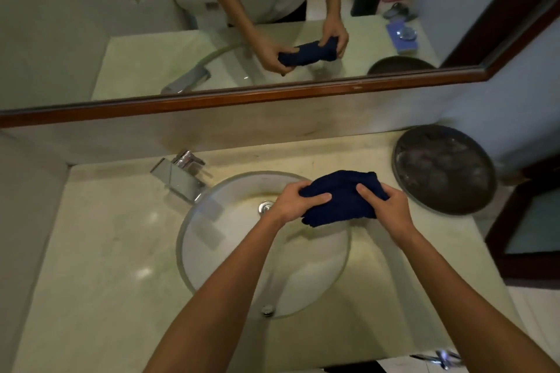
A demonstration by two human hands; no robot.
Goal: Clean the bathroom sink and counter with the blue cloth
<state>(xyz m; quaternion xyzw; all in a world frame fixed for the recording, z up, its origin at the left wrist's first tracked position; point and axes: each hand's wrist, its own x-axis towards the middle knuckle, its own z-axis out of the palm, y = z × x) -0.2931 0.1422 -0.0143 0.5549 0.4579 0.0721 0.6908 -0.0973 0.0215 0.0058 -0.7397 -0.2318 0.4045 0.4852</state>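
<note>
A dark blue cloth (342,197), bunched into a thick roll, is held above the far right part of the round glass sink (212,251). My left hand (295,201) grips its left end, thumb on top. My right hand (386,204) grips its right end, fingers wrapped round it. The sink sits in a pale beige counter (100,266), with a metal drain (265,207) partly hidden by my left wrist.
A chrome faucet (178,174) stands at the sink's far left. A dark round tray (444,168) leans at the counter's back right corner. A wood-framed mirror (212,100) on the wall behind reflects my hands and the cloth. A dark wooden door frame (515,221) is at the right.
</note>
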